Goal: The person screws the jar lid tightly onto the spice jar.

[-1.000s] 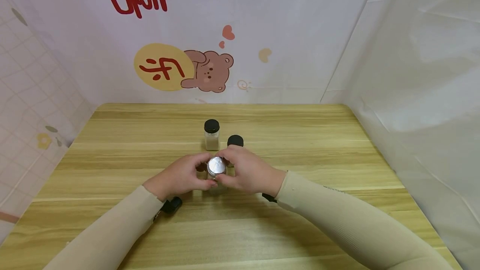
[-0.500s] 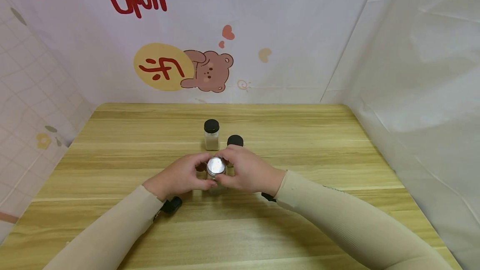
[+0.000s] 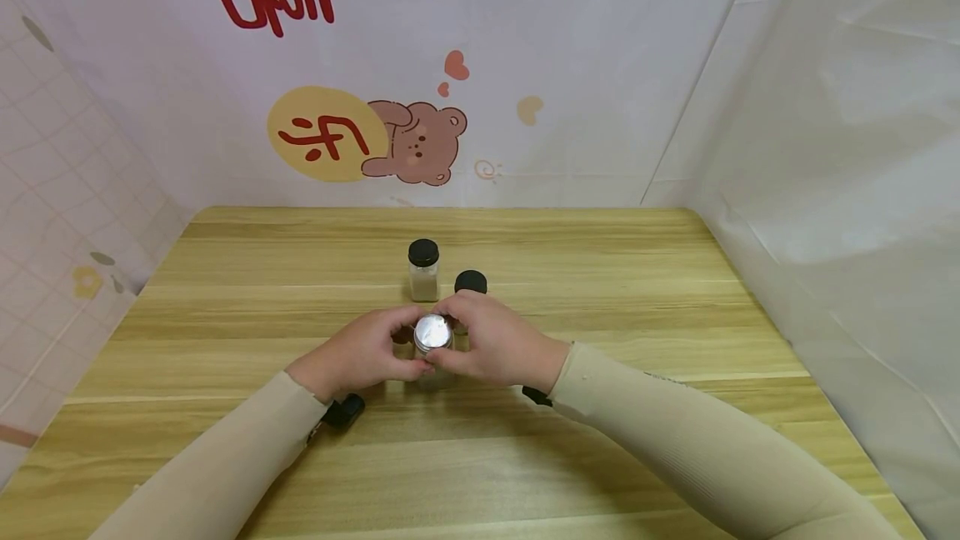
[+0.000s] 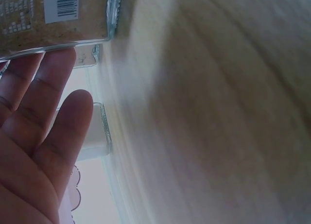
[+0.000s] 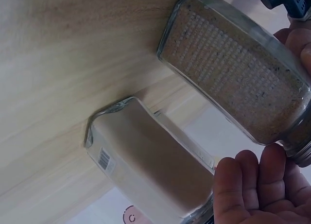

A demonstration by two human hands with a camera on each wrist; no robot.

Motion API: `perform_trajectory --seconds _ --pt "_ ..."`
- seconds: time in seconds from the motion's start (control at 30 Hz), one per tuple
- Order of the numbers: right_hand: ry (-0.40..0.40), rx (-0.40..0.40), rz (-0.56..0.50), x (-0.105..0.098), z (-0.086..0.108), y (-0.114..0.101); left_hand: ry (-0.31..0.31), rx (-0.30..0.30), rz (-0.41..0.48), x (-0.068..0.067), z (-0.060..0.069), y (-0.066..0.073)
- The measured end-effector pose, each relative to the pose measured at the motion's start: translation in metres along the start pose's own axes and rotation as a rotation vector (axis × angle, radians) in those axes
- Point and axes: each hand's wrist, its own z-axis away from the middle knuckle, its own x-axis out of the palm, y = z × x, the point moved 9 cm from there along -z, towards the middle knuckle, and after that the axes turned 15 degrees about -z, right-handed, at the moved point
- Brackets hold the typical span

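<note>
- Your reference is the square-sided clear glass jar with speckled brown filling (image 5: pixel 233 73); it stands between your two hands, ahead of you, near the middle of the pale wood-grained tabletop (image 3: pixel 600 273).
- Its long axis is upright: the round silver top (image 3: pixel 433 332) faces up toward the head camera. The base looks to be at the tabletop, though you can't be sure of contact from these angles.
- Your bare left hand (image 3: pixel 360 348) holds the jar from its left side, thumb in front and forefinger behind, below the silver top. In the left wrist view its little finger (image 4: pixel 73 127) lies apart from the glass.
- Your bare right hand (image 3: pixel 506 344) pinches from the right, thumb at the near edge of the silver top, other fingertips up by the neck.
- Neither hand is nearer, since both touch the jar. Your right sits higher, your left lower; I judge that difference along the upright axis to be the relation that counts.
- Watch the far side: a clear glass jar with a black cap and pale filling (image 3: pixel 423 277) stands behind, apart from your hands. A second black-capped glass jar (image 3: pixel 471 282) is just beyond your right hand, mostly hidden by it; you can't tell whether your knuckles touch it.
</note>
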Motion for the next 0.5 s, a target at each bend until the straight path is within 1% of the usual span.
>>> perform_trajectory --seconds 0.3,0.5 --pt "0.017 -0.008 -0.016 -0.0008 0.0013 0.001 0.003 -0.01 -0.013 0.0 0.0 -0.0011" --pt "0.007 -0.019 -0.111 0.0002 0.0043 0.0014 -0.001 -0.007 -0.006 -0.0002 0.0005 -0.0012"
